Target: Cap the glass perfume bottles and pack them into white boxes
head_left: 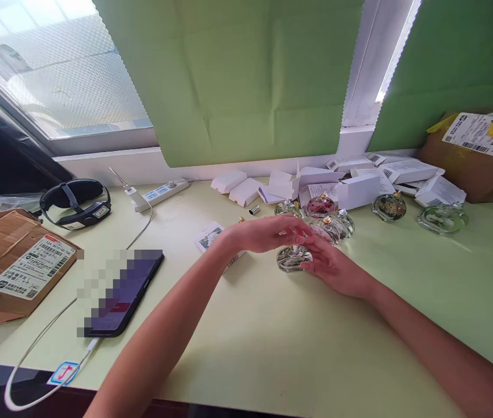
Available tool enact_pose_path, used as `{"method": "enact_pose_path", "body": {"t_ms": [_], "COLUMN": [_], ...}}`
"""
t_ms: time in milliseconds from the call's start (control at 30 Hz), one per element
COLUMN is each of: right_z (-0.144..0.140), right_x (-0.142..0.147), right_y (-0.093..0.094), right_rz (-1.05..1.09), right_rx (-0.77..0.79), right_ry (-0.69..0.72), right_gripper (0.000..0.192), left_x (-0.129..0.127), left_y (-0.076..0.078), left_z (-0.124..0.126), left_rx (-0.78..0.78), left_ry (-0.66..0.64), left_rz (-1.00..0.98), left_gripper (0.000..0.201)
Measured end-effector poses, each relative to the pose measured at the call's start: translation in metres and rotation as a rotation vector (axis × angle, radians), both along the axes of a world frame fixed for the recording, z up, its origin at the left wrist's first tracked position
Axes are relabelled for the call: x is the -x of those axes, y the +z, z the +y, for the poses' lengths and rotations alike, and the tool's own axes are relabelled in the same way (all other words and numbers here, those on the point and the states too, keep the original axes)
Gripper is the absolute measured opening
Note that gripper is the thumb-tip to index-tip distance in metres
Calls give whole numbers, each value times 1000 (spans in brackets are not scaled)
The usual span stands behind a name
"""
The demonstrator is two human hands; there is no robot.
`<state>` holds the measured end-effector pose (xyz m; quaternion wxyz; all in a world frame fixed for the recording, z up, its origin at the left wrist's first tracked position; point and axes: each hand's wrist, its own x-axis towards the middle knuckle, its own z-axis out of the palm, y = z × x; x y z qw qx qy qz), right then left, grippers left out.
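A squat, clear glass bottle (pixel 292 261) sits on the table just below my hands. My right hand (pixel 335 267) curls at its right side, thumb against the glass. My left hand (pixel 274 233) arches over the bottle's top from the left, with fingers bent and meeting the right fingertips. The bottle's neck is hidden behind the fingers, and what the left fingertips hold cannot be made out. Close behind stand several similar bottles, among them a red one (pixel 321 205) and a pink-tinted one (pixel 322 231). Beside my left wrist lies a small printed box (pixel 209 235), partly covered.
Opened white cartons (pixel 359 191) pile up along the wall. A dark floral bottle (pixel 388 207) and a green one (pixel 443 219) stand right. A small silver cylinder (pixel 254 209), phone (pixel 126 296), cable, power strip (pixel 163 193), black headset (pixel 76 203) and cardboard boxes (pixel 15 255) surround the workspace.
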<state>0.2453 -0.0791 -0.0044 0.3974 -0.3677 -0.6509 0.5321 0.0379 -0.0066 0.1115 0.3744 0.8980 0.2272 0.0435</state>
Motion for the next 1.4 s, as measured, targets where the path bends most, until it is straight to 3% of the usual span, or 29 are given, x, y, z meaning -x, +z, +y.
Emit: {"method": "enact_pose_path", "body": {"t_ms": [200,700,1033,1133,1200,1300,1400], "right_z": [-1,-1,0,-1,-2,-2,-2], "right_x": [0,1,-3,-3,-2,-1,0], "right_y": [0,1,-7,-5,-3,-1,-1], "right_rz": [-24,3,-89,-69,-49,-40,-44], "right_rx": [13,-4,40,55,63,59,47], "right_ry": [-32,9,-87,-74,-56,-47,-54], "right_gripper": [43,43,46,46,44,42,41], "left_x": [-3,-5,32,45,49,49,42], "left_y": [1,-1,24,12,-1,-19,-30], "left_z": [-5,0,20,37,46,54,55], "left_rx": [-45,72,-75,-139,-266,-354,-343], "left_ry": [-5,-120,291,377,416,379,328], "left_rz": [42,-92,-137,53,237,468,517], "left_gripper": [34,33,36,40,40,44,43]}}
